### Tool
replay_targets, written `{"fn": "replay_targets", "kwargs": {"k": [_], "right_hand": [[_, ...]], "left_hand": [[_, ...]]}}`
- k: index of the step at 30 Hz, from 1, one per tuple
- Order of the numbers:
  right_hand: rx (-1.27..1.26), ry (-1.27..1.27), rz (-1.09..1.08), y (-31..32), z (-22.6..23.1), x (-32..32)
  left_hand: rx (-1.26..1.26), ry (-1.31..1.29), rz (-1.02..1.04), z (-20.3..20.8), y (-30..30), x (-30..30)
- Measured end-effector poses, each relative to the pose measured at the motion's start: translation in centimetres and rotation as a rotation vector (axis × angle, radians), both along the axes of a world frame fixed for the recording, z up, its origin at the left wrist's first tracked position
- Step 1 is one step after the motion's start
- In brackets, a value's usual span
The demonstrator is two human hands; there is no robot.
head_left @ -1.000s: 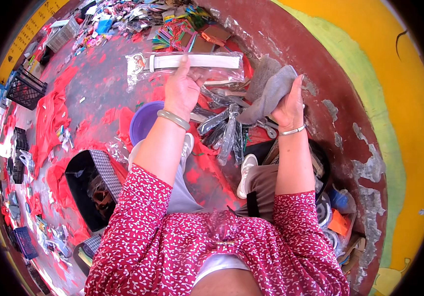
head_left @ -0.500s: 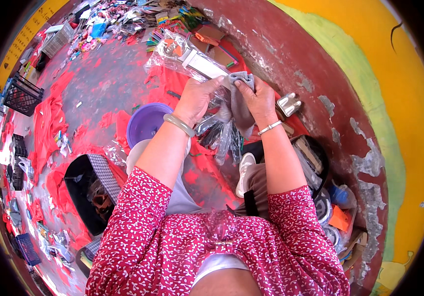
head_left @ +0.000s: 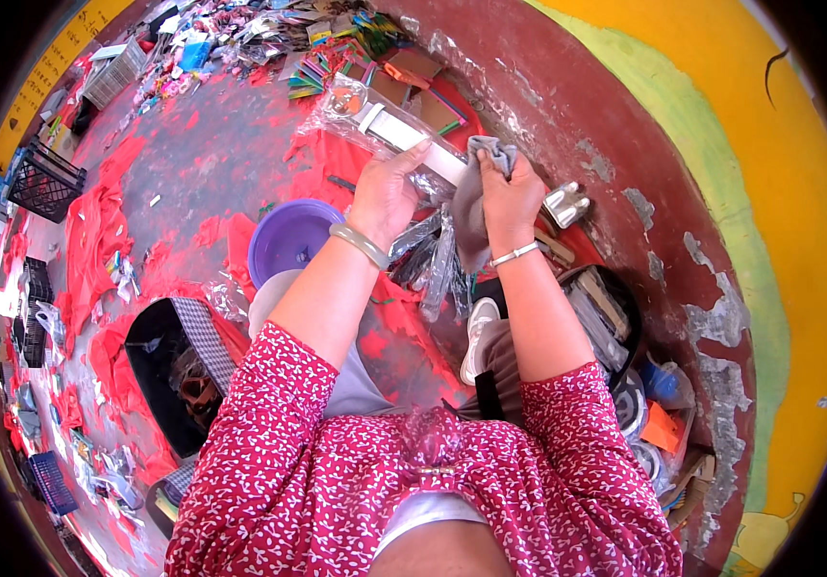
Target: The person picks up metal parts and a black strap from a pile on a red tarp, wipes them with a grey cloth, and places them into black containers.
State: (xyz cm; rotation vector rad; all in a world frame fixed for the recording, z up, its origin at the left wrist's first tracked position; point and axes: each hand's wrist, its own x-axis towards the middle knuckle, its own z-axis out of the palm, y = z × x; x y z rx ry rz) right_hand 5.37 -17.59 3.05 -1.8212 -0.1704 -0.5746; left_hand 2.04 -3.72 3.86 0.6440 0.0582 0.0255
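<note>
My left hand (head_left: 385,199) is closed on a long white bar (head_left: 404,133) partly wrapped in clear plastic, its thumb lying along the near edge. The bar slants up and to the left, where the loose plastic (head_left: 341,101) covers its far end. A grey cloth (head_left: 470,216) is pinched in my right hand (head_left: 513,200) and hangs down beside the bar's near end. Several thin dark items in clear sleeves (head_left: 440,269) lie below my hands; the cloth hides part of what is behind it.
A purple basin (head_left: 258,252) stands left of my left forearm, near an open black container (head_left: 156,370). At right, a dark bin (head_left: 633,317) holds packaged pieces beside the peeling red wall (head_left: 587,106). Red cloth (head_left: 96,255) and heaps of small goods (head_left: 231,43) cover the floor.
My right hand has moved slightly right with the cloth, drawing it off the bar's near end. The bar's white surface shows more now; my left hand has shifted slightly right and lower.
</note>
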Motion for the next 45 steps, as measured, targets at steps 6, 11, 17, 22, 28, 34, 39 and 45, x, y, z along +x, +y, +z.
{"fn": "replay_targets", "kwargs": {"k": [6,11,17,22,28,34,39,45], "right_hand": [[0.608,0.445,0.213,-1.6,0.0,1.8],[1.002,0.788,0.603,-2.5,-0.3,1.7],[0.814,0.784,0.765,-2.1,0.5,0.1],[0.688,0.793,0.612,-1.4,0.9,0.1],[0.481,0.713,0.678,-1.9,2.2,-0.2],[0.401,0.788,0.69,-3.1,1.7,0.4],[0.405,0.674,0.417,-5.4,1.1,1.6],[0.037,0.393,0.535,-1.0,2.2,-0.3]], "left_hand": [[0.011,-0.073,0.058,-0.4,0.0,-0.3],[-0.083,-0.06,0.185,-1.3,0.9,0.9],[-0.11,-0.078,0.145,-1.5,1.5,1.2],[-0.109,-0.105,0.12,-1.7,1.7,1.5],[-0.1,-0.082,0.178,-1.4,2.1,1.5],[-0.084,-0.047,0.243,-1.3,2.8,1.6],[-0.078,-0.071,0.397,-0.4,3.7,1.6],[-0.099,0.072,0.181,-0.9,-0.2,0.6]]}}
